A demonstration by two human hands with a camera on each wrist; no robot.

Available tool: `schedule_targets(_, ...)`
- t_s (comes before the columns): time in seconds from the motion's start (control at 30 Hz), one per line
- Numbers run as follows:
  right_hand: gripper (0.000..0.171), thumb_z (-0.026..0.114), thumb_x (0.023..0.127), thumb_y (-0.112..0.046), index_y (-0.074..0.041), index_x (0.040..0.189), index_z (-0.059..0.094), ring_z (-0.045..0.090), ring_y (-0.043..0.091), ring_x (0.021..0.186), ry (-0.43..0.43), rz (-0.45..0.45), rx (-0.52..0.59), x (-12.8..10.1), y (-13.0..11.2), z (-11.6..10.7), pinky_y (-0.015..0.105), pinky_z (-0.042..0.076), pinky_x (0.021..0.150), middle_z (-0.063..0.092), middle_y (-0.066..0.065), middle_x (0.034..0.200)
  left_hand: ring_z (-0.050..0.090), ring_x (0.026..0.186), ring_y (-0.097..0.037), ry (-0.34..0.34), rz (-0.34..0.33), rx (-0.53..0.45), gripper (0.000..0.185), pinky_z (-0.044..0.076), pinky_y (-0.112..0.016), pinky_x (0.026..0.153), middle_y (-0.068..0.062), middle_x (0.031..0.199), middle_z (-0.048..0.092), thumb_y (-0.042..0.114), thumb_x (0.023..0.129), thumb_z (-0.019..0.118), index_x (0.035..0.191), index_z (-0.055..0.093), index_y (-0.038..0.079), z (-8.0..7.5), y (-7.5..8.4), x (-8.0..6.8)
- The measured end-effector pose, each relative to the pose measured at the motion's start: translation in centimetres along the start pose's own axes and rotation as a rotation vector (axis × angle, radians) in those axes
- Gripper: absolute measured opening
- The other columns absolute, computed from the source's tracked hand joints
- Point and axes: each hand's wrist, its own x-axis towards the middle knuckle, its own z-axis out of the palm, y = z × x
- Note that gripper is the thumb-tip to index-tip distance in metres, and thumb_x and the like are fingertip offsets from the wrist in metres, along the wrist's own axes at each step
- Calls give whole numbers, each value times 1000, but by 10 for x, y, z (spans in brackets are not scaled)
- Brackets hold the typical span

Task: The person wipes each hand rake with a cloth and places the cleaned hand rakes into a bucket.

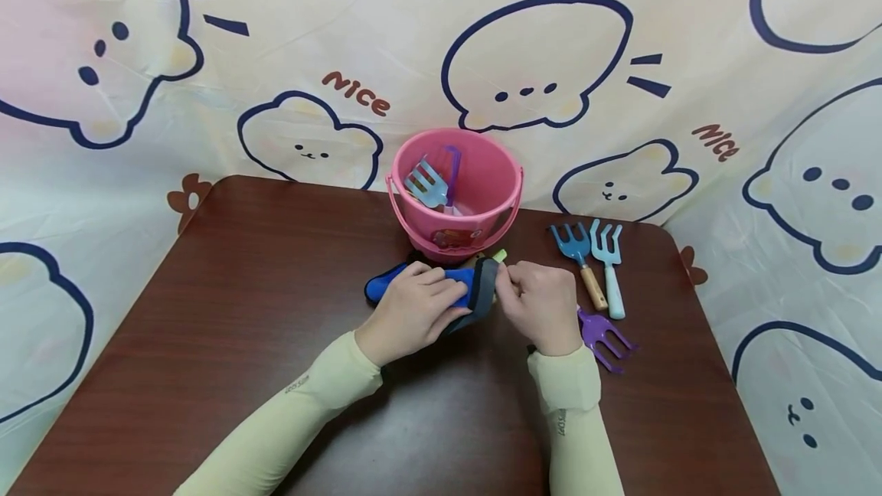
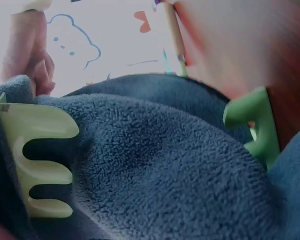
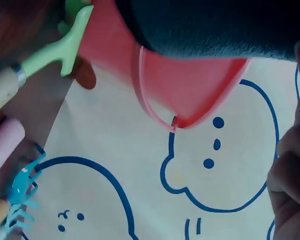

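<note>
My left hand point(image 1: 411, 308) grips a blue cloth piece point(image 1: 458, 275) with dark edging, in front of the bucket. Its grey-blue fleece side point(image 2: 170, 165) fills much of the left wrist view. At the cloth's right end, my right hand point(image 1: 540, 301) pinches the edge between thumb and curled fingers. Pale green tines point(image 2: 45, 117) lie against the fleece in the left wrist view, with another green toothed piece point(image 2: 262, 125) across from them. A green rake with a wooden handle point(image 3: 45, 55) shows beside the bucket in the right wrist view. The cloth's exact kind is unclear.
Behind the cloth stands a pink bucket point(image 1: 451, 232), holding a light blue fork point(image 1: 427, 188) and a purple tool point(image 1: 452, 174). To the right lie a blue rake point(image 1: 573, 243), a pale blue rake point(image 1: 606, 247) and a purple fork point(image 1: 606, 335). Patterned fabric encloses the table.
</note>
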Motion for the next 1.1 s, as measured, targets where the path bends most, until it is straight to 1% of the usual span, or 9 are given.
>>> schedule_targets(0.13,52,63,95,-10,-15,47,44,23,4,42,17,-16,44,0,3,3,22,17,43,35,-3,46,61,84,-14,5,26,14,25,53,-29,80,2,93,74,35,95,76,110,73,15,-2,-4,1)
schedule_targets(0.27,52,62,94,-7,-14,47,42,23,5,41,65,-50,91,-1,7,3,21,15,44,33,-2,45,55,82,-15,10,59,11,24,51,-29,78,2,88,69,35,97,73,109,71,15,-4,-6,2)
schedule_targets(0.4,49,61,93,-8,-13,47,44,26,7,40,91,-72,119,-1,12,1,21,16,43,35,-1,46,54,84,-15,10,61,-29,22,51,-29,79,2,88,67,34,97,73,108,70,16,-6,-8,3)
schedule_targets(0.53,48,61,92,-9,-14,47,46,29,8,41,105,-64,153,-2,15,-2,22,19,42,38,-1,46,55,86,-15,-9,31,-98,20,52,-30,82,2,91,67,32,96,75,108,70,17,-8,-10,2)
schedule_targets(0.63,49,60,94,-11,-15,47,44,28,8,41,122,-74,156,-1,17,-4,22,18,42,38,-2,46,55,88,-15,-13,11,-145,19,52,-31,82,1,92,67,29,95,76,107,70,16,-9,-12,1)
schedule_targets(0.8,50,58,94,-11,-16,47,42,26,6,41,138,-93,168,0,18,-6,21,16,43,35,-3,46,58,90,-15,21,-17,-225,15,54,-30,80,0,93,69,22,94,77,106,71,15,-10,-14,1)
schedule_targets(0.97,50,58,94,-9,-17,47,43,25,5,41,118,-81,200,-1,17,-6,21,16,43,35,-4,45,56,90,-13,30,-83,-397,12,54,-26,77,-1,94,67,15,96,74,108,71,12,-9,-15,0)
schedule_targets(1.1,51,58,94,-8,-16,46,42,25,4,41,100,-58,233,-1,18,-7,21,16,42,35,-4,45,55,89,-11,41,-170,-544,8,55,-26,76,-1,94,65,13,99,69,107,69,11,-9,-15,1)
